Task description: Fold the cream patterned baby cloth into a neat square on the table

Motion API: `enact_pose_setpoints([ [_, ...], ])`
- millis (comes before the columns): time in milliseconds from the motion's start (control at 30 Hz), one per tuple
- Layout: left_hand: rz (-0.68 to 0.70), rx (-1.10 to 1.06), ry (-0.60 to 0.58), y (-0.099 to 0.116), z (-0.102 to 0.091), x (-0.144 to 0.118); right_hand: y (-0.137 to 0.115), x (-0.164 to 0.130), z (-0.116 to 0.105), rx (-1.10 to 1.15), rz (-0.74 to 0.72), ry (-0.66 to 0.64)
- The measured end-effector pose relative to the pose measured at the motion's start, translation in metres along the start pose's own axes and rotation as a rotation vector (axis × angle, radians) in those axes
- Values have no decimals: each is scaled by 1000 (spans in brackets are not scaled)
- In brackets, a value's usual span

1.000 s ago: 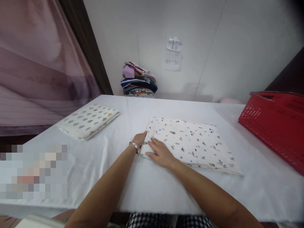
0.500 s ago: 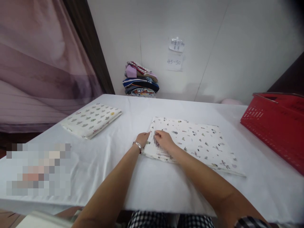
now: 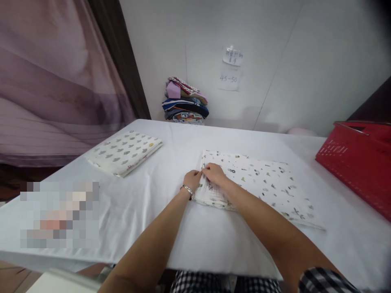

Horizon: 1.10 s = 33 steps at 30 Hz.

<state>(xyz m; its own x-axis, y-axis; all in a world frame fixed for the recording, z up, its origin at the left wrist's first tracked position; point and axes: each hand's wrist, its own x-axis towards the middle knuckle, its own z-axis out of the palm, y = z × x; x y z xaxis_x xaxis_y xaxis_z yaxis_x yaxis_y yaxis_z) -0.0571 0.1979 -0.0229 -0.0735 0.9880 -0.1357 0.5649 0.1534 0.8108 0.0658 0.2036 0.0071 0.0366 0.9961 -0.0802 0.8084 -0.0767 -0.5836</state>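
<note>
A white cloth with small printed plants and animals lies folded into a flat rectangle on the table in front of me. My left hand, a silver bracelet at its wrist, pinches the cloth's left edge between thumb and fingers. Right beside it, my right hand is closed with its fingertips on the same edge, the two hands almost touching. My right forearm crosses over the near part of the cloth and hides some of it.
A second folded cloth with grey cloud shapes lies at the left of the white-covered table. The red basket stands at the right. Behind the table is a stack of folded clothes. A blurred patch covers the left front.
My right hand has shifted toward the cloth's left edge and closed up to my left hand. The whole view has swung slightly, moving the scene a little to the right.
</note>
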Motion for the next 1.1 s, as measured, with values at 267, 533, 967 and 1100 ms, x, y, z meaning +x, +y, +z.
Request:
enact_pose_setpoints([
  [267,50,10,2,0,-1,-2,-4,3,9,133,-88,117],
  [533,65,-10,11,2,-3,-3,14,4,23,472,-200,23],
  [967,0,-227,-48,-7,-4,4,86,-11,-28,-283,-494,-63],
  [1100,-21,-224,-41,-6,-6,6,161,-21,-84,-437,-192,-61],
])
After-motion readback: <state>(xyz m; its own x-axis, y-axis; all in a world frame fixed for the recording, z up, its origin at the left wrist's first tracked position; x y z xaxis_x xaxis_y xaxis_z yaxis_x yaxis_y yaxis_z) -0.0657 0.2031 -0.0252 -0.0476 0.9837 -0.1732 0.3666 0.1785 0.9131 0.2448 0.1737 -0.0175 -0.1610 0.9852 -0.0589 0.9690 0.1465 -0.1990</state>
